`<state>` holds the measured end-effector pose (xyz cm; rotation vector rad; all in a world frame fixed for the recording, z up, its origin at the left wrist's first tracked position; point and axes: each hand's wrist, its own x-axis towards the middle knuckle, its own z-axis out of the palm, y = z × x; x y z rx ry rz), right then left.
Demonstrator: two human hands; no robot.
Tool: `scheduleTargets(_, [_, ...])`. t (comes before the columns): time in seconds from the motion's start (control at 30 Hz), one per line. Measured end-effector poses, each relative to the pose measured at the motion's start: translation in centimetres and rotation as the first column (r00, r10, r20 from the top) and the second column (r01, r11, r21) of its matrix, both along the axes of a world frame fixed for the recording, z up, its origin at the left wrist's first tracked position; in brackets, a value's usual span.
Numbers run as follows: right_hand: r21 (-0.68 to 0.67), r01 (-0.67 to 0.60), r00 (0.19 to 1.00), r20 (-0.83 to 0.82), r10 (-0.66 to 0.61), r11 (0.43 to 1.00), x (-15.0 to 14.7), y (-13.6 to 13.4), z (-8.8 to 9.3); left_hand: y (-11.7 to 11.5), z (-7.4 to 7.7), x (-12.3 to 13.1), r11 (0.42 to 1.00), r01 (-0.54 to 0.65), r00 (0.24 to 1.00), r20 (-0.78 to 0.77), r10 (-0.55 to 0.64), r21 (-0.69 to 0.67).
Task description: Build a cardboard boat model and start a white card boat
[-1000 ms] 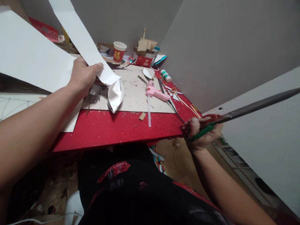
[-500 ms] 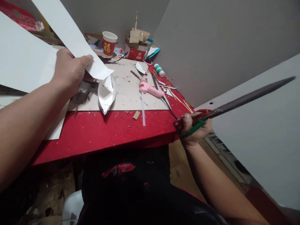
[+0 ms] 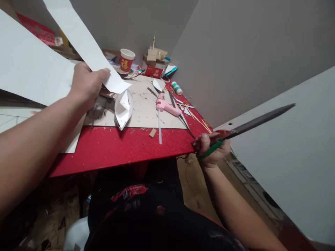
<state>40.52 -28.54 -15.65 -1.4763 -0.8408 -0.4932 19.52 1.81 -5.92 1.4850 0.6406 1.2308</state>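
Note:
My left hand (image 3: pixel 87 83) pinches a long strip of white card (image 3: pixel 86 45) between thumb and fingers, above the left part of the table. A wide white sheet (image 3: pixel 28 59) extends left from beside that hand; whether the hand grips it too, I cannot tell. Just below the strip's lower end sits a small white boat-shaped paper form (image 3: pixel 123 109). My right hand (image 3: pixel 214 150) is wrapped round the red and green handles of a pair of scissors (image 3: pixel 258 121), off the table's right edge. The blades are closed and point right.
A pink glue gun (image 3: pixel 167 106) with a clear glue stick lies on the pale board (image 3: pixel 141 120). Behind it stand a red-and-white paper cup (image 3: pixel 127 61) and a red box (image 3: pixel 153 71). A small white-green bottle (image 3: pixel 177 88) and thin sticks (image 3: pixel 197 116) lie along the right edge of the red table (image 3: pixel 117 150).
The camera view has shifted, so the table things sit slightly lower. The scissors and my right hand appear a little further left and lower. Both hands keep their hold.

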Motion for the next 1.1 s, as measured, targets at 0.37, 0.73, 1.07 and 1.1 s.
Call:
scheduleTargets(0.37, [-0.028,-0.007,1.0,-0.02,0.007,1.0,-0.2,0.0,0.2,0.5,0.5,-0.6,0.994,0.035,0.998,0.061,-0.029,-0.108])
scheduleTargets(0.73, [-0.05,-0.031,0.999,-0.016,0.03,0.998,-0.1,-0.3,0.3,0.2,1.1,-0.9,0.993,0.046,0.996,0.076,-0.037,-0.113])
scheduleTargets(1.07, [-0.115,-0.006,1.0,-0.024,0.004,0.993,-0.4,-0.2,0.7,-0.1,0.8,-0.8,0.995,0.089,0.995,0.05,-0.087,-0.047])
scheduleTargets(1.1, [-0.121,-0.001,1.0,-0.023,-0.002,0.993,-0.4,-0.2,0.6,-0.1,0.7,-0.8,0.994,0.097,0.994,0.053,-0.094,-0.044])
